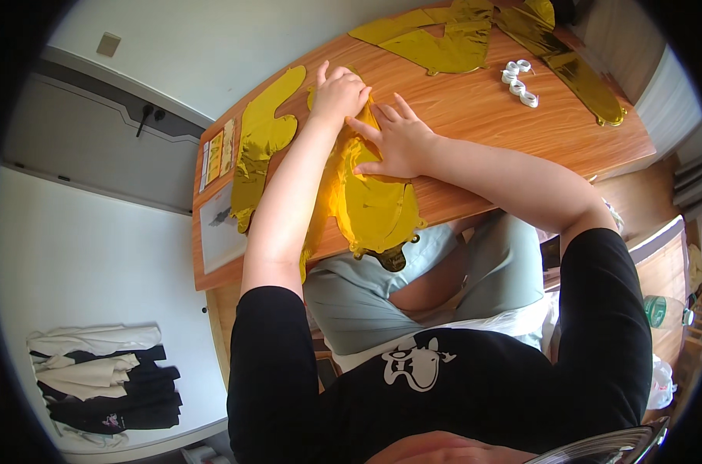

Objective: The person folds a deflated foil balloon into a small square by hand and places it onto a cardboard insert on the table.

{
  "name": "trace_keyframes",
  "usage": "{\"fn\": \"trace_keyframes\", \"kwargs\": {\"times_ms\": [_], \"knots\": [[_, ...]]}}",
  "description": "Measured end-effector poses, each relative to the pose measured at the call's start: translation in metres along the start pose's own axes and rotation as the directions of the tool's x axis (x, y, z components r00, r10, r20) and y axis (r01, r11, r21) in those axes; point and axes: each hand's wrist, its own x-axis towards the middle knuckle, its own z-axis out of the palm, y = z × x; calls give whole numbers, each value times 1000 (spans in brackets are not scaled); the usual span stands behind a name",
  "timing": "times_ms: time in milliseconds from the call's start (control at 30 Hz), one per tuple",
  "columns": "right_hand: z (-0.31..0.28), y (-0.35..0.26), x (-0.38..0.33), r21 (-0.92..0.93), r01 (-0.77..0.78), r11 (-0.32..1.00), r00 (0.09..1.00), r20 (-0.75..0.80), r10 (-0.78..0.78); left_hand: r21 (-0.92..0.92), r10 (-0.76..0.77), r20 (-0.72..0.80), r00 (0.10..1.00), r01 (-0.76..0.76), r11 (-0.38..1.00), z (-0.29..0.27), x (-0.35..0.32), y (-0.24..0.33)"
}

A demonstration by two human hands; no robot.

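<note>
A flat, uninflated gold foil balloon [378,207] lies wrinkled in front of me, its tabbed lower end reaching over the table's near edge. My left hand [339,94] is at its far end, most fingers curled down on the foil and one finger sticking out. Beside it, my right hand [393,143] lies spread on the balloon's right side, with the fingers apart. Just left of my left forearm rests another flat gold foil balloon [270,133], partly hidden by that arm.
More gold foil balloons [451,45] cover the wooden table's [475,116] far side, one stretching to the right end. Small white ribbon rolls [513,76] sit near them. At the left edge are a printed card [216,158] and a pale sheet [221,224]. A bottle [656,312] stands at lower right.
</note>
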Motion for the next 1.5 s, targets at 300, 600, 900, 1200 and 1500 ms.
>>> {"fn": "trace_keyframes", "kwargs": {"times_ms": [300,600,900,1200,1500], "knots": [[9,7,-2,18,-22,1000,999,-41,23,-156,-99,306,947,153,976,-10,11,-3],[-1,0,-1,35,-33,999,999,32,32,-776,-246,-24,969,137,615,-37,-38,11],[-4,1,3,-39,-17,999,992,120,22,-509,131,-40,991,-133,850,-121,-114,85],[-25,-5,-7,-96,70,993,975,215,-48,-502,186,20,982,-151,851,-123,-117,91],[3,1,1,-16,-51,999,996,74,52,-721,72,0,997,-50,691,-141,-133,64]]}}
